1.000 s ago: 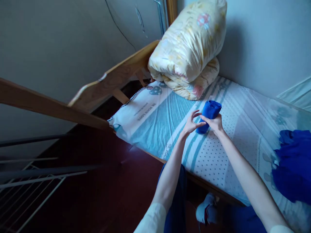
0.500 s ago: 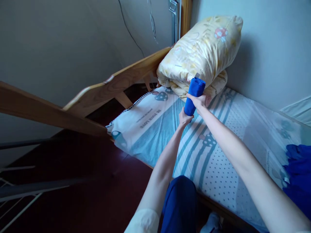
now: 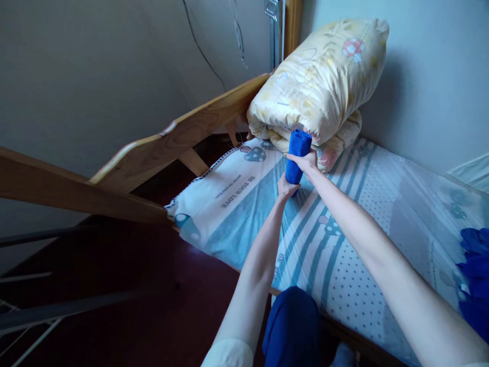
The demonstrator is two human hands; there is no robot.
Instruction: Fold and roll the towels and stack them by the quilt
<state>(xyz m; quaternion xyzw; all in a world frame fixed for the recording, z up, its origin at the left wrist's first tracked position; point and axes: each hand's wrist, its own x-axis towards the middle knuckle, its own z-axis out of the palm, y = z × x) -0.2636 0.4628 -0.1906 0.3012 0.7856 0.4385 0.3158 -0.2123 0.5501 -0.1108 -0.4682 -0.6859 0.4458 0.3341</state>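
Note:
A rolled-up piece of blue cloth (image 3: 300,143) stands nearly upright between my hands, above the bed's far end. My left hand (image 3: 286,187) is closed round its lower end. Higher up, my right hand (image 3: 306,162) grips the roll, thumb across the side facing me. The roll's top shows folded layers. Just behind it sits a thick folded yellow quilt (image 3: 317,81) with a mushroom print. Whether the roll's bottom touches the patterned sheet (image 3: 244,204) I cannot tell.
Another heap of blue cloth (image 3: 476,275) lies on the bed at the right edge. A wooden bed rail (image 3: 183,127) runs along the far left end, with a wooden beam (image 3: 76,186) nearer me. Metal rack bars (image 3: 57,311) stand at the lower left over the dark floor (image 3: 153,300).
Both hands have brought the blue roll slightly left and down in the view, and it stands more upright. The camera view has shifted a little. Both grips stay closed.

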